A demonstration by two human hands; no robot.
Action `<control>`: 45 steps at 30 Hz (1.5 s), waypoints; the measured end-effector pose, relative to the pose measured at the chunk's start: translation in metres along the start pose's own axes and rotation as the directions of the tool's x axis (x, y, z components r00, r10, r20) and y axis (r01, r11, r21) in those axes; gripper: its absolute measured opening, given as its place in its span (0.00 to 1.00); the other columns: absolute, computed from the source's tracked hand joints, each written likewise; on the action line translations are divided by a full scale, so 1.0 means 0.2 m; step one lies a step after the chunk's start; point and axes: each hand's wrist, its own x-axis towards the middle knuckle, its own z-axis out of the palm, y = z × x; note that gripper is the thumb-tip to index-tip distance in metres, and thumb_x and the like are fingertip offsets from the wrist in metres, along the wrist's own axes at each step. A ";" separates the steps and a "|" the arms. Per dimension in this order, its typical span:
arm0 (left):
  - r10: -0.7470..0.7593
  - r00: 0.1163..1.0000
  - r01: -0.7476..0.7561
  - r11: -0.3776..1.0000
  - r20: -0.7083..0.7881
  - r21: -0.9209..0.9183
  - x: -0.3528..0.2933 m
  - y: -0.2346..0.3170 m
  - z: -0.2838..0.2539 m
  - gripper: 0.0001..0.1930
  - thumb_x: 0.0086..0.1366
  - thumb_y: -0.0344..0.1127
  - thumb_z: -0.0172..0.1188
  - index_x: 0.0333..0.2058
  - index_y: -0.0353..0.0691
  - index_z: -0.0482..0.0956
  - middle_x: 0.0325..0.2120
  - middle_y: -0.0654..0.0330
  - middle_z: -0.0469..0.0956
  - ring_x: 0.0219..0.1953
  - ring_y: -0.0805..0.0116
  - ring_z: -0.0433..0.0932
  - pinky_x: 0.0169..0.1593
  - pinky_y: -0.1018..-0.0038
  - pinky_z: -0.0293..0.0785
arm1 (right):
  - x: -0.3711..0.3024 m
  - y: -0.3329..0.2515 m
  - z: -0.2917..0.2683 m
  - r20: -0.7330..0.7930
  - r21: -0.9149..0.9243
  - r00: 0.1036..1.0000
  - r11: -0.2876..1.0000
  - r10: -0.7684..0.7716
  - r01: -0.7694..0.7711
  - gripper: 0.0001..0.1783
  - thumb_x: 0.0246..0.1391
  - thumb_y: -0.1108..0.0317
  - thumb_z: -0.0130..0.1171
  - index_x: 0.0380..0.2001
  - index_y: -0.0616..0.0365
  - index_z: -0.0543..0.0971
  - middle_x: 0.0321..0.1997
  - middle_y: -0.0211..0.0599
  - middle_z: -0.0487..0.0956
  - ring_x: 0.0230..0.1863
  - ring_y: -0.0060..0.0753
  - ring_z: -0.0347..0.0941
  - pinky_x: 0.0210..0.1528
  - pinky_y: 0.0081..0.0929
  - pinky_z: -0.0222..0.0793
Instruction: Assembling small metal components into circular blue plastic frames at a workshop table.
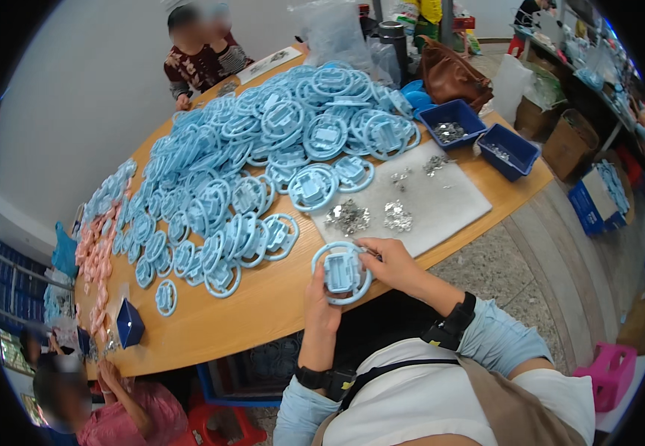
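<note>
A light blue round plastic part (343, 273), with a raised boxy frame inside its ring, is held up over the table's near edge. My left hand (322, 303) is closed on its left side, thumb along the rim. At the right rim, my right hand (395, 265) is closed in a pinch; something small and dark shows by the fingertips, too small to name. Just beyond my hands lies a pale grey board (449, 195). Small shiny metal pieces (348, 217) sit on it in several little heaps. A big pile of matching blue parts (263, 134) covers the table beyond.
Two dark blue bins (452, 123) with metal bits stand at the table's far right, near a brown bag (452, 74). Pink parts (95, 260) lie to the left, near a small blue bin (130, 325). People sit across the table and at the lower left. A pink stool (612, 375) stands at right.
</note>
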 end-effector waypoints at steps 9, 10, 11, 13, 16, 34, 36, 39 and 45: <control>-0.078 0.992 0.057 0.979 0.101 0.198 0.00 0.04 0.03 0.17 0.59 0.39 0.55 0.42 0.33 0.71 0.36 0.55 0.76 0.36 0.65 0.77 0.39 0.68 0.77 | -0.03 -0.02 -0.10 -0.016 -0.054 0.994 0.992 -0.112 0.111 0.15 0.50 0.73 0.51 0.43 0.61 0.74 0.20 0.42 0.74 0.21 0.24 0.68 0.26 0.22 0.64; -0.110 0.988 0.085 0.975 0.112 0.206 0.00 0.04 0.04 0.17 0.59 0.39 0.55 0.42 0.33 0.71 0.35 0.55 0.76 0.36 0.65 0.78 0.39 0.68 0.77 | -0.04 0.00 -0.11 -0.019 -0.057 0.991 0.990 -0.133 0.131 0.15 0.50 0.73 0.52 0.43 0.61 0.74 0.20 0.42 0.74 0.20 0.24 0.68 0.25 0.22 0.64; -0.142 0.982 0.114 0.970 0.123 0.214 0.00 0.04 0.04 0.17 0.59 0.38 0.55 0.42 0.33 0.71 0.35 0.54 0.76 0.35 0.65 0.78 0.39 0.69 0.77 | -0.05 0.00 -0.12 -0.025 -0.057 0.991 0.990 -0.132 0.130 0.15 0.50 0.73 0.52 0.43 0.61 0.74 0.20 0.42 0.74 0.20 0.24 0.68 0.25 0.22 0.64; -0.181 0.975 0.152 0.966 0.130 0.212 0.00 0.05 0.05 0.19 0.58 0.39 0.56 0.44 0.34 0.70 0.37 0.55 0.75 0.38 0.63 0.77 0.41 0.66 0.76 | -0.06 0.02 -0.12 -0.038 -0.024 0.988 0.989 -0.147 0.146 0.16 0.50 0.73 0.52 0.44 0.60 0.74 0.20 0.42 0.74 0.20 0.22 0.67 0.25 0.23 0.63; -0.196 0.972 0.167 0.965 0.131 0.204 0.00 0.03 0.07 0.20 0.57 0.39 0.57 0.45 0.35 0.69 0.39 0.55 0.75 0.40 0.62 0.76 0.42 0.65 0.76 | -0.06 0.02 -0.14 -0.014 0.011 0.995 0.995 -0.099 0.099 0.16 0.49 0.73 0.52 0.43 0.62 0.75 0.21 0.40 0.75 0.22 0.19 0.69 0.26 0.21 0.65; -0.013 1.000 0.016 0.970 -0.017 0.241 0.03 -0.01 0.08 0.11 0.58 0.34 0.57 0.37 0.33 0.74 0.30 0.58 0.77 0.30 0.70 0.78 0.33 0.74 0.77 | 0.47 0.23 -0.67 -0.234 -0.609 0.926 0.787 -0.295 0.096 0.07 0.42 0.72 0.52 0.23 0.65 0.77 0.24 0.53 0.74 0.28 0.54 0.71 0.33 0.39 0.66; 0.002 1.000 0.005 0.966 -0.029 0.259 0.03 -0.01 0.09 0.11 0.58 0.34 0.57 0.37 0.33 0.74 0.30 0.58 0.77 0.30 0.70 0.78 0.33 0.74 0.77 | 0.49 0.24 -0.68 -0.232 -0.620 0.935 0.781 -0.268 0.070 0.07 0.42 0.72 0.52 0.22 0.65 0.76 0.23 0.52 0.74 0.27 0.53 0.71 0.33 0.38 0.66; 0.022 0.998 -0.005 0.960 -0.056 0.279 0.04 0.00 0.11 0.11 0.58 0.34 0.57 0.36 0.34 0.74 0.30 0.59 0.77 0.31 0.72 0.77 0.33 0.76 0.76 | 0.50 0.20 -0.68 -0.218 -0.629 0.947 0.776 -0.234 0.048 0.07 0.41 0.72 0.52 0.20 0.65 0.76 0.23 0.52 0.74 0.27 0.52 0.71 0.32 0.38 0.66; 0.046 0.996 -0.015 0.940 -0.082 0.342 0.03 0.00 0.11 0.11 0.57 0.37 0.59 0.35 0.35 0.75 0.29 0.62 0.76 0.29 0.75 0.75 0.29 0.80 0.73 | 0.52 0.22 -0.66 -0.210 -0.575 0.948 0.814 -0.240 0.078 0.07 0.37 0.72 0.54 0.19 0.66 0.76 0.21 0.51 0.75 0.25 0.48 0.73 0.29 0.35 0.67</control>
